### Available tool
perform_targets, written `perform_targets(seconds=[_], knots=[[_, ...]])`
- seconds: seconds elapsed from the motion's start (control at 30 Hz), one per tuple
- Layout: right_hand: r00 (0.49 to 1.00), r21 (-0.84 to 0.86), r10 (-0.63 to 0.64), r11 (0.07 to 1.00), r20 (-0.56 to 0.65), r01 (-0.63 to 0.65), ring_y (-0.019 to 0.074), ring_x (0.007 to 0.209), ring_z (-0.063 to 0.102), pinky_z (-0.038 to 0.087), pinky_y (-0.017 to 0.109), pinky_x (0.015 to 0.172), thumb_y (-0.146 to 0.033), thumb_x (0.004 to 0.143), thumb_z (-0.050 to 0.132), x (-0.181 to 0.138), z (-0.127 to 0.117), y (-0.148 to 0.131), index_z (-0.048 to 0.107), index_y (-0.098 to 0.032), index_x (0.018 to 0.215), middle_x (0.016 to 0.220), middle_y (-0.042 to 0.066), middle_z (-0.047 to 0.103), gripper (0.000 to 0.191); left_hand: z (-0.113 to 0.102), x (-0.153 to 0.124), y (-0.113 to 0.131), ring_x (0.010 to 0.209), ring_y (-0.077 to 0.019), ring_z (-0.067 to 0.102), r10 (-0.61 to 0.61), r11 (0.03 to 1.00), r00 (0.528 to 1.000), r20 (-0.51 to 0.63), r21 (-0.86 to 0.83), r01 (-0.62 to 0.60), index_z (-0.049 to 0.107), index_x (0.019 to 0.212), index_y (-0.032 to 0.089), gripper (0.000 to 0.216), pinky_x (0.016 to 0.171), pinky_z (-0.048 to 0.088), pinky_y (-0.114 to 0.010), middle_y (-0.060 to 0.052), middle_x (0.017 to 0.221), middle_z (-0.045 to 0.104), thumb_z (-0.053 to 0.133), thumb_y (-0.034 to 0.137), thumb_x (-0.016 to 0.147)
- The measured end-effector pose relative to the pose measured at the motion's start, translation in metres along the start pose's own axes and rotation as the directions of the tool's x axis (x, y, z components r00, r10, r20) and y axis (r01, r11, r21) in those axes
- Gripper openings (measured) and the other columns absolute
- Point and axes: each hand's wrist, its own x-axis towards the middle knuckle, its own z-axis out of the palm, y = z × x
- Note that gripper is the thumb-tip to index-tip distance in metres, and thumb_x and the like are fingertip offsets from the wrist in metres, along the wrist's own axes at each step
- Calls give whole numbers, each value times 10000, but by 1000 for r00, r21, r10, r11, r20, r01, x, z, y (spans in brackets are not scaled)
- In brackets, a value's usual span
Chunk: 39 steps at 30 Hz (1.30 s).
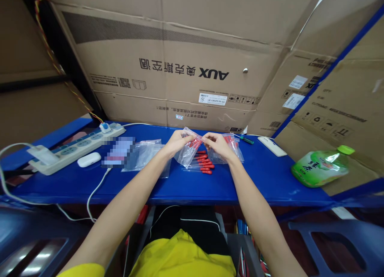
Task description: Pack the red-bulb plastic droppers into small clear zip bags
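A clear zip bag with red-ended pieces showing inside is held up over the table. My left hand pinches its upper left side between thumb and fingers. At the bag's upper right edge, the fingers of my right hand are closed on it too. Below the hands lies a row of droppers with red bulbs and thin clear stems. Another clear bag with red pieces rests beside and partly behind my right hand. Flat clear bags are stacked left of my left hand, partly under my forearm.
On the blue table stand a power strip, a white earbud case and a phone with a cable. A green screwdriver, a white phone and a green bottle lie rightward. Cardboard walls the back.
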Motion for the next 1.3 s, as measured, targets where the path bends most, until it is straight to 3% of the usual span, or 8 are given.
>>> perform_targets(seconds=[0.17, 0.3, 0.4, 0.5, 0.77, 0.93, 1.17, 1.3], knots=[[1000, -5, -13, 1000, -10, 13, 125, 575, 502, 408, 277, 587, -634, 811, 757, -1, -2, -1, 639, -201, 777, 660, -23, 585, 451, 0, -1, 4, 719, -186, 650, -65, 997, 996, -67, -42, 62, 771, 822, 136, 321, 693, 481, -300, -78, 819, 772, 852, 431, 724], [1000, -15, -21, 1000, -19, 20, 125, 578, 487, 405, 274, 582, -660, 810, 744, -2, 0, -2, 622, -208, 777, 655, -28, 567, 470, 1, -3, 6, 749, -185, 656, -53, 998, 998, 26, -42, 54, 811, 920, 149, 360, 654, 455, -280, -85, 883, 787, 845, 458, 739], [1000, -16, -14, 1000, -10, 13, 125, 579, 476, 398, 270, 574, -681, 806, 739, -2, 2, -2, 621, -209, 790, 645, -34, 546, 487, 1, -4, 7, 620, -150, 571, -69, 997, 994, 90, 25, 67, 818, 909, 143, 392, 558, 351, -263, -53, 740, 733, 828, 500, 747], [1000, -1, -1, 1000, -8, 1, 125, 577, 474, 395, 268, 569, -683, 799, 749, -2, 3, -3, 629, -207, 797, 646, -34, 548, 491, 2, -4, 8, 571, -128, 507, -77, 996, 995, 67, 44, 74, 809, 876, 136, 371, 545, 311, -264, -27, 678, 683, 826, 477, 732], [1000, 2, -9, 1000, -12, 9, 133, 590, 479, 403, 277, 579, -685, 784, 762, -1, 6, -4, 656, -206, 812, 654, -27, 558, 492, 3, -5, 9, 572, -121, 482, -50, 998, 995, 83, 27, 48, 784, 784, 135, 286, 571, 339, -272, -11, 621, 641, 813, 419, 757], [999, -33, -29, 999, -35, 28, 136, 579, 477, 386, 277, 569, -686, 805, 742, 0, 6, -3, 629, -211, 801, 624, -30, 549, 488, 3, -4, 8, 554, -123, 481, -67, 998, 995, 79, 29, 64, 802, 837, 136, 324, 557, 328, -272, -15, 624, 653, 820, 454, 773], [998, -9, -15, 1000, -58, 15, 136, 567, 485, 386, 280, 562, -699, 800, 741, 2, 8, 0, 638, -211, 807, 619, -31, 553, 499, 3, -2, 1, 726, -174, 631, -49, 996, 998, 48, -73, 52, 800, 877, 138, 354, 674, 451, -288, -73, 844, 770, 839, 458, 731], [998, -4, -11, 1000, -59, 11, 134, 579, 483, 391, 279, 565, -705, 793, 753, 2, 10, 0, 659, -212, 833, 652, -29, 565, 503, 4, -4, 4, 753, -191, 643, -37, 998, 999, 26, -51, 38, 800, 873, 145, 342, 693, 460, -299, -73, 836, 772, 848, 448, 723]])
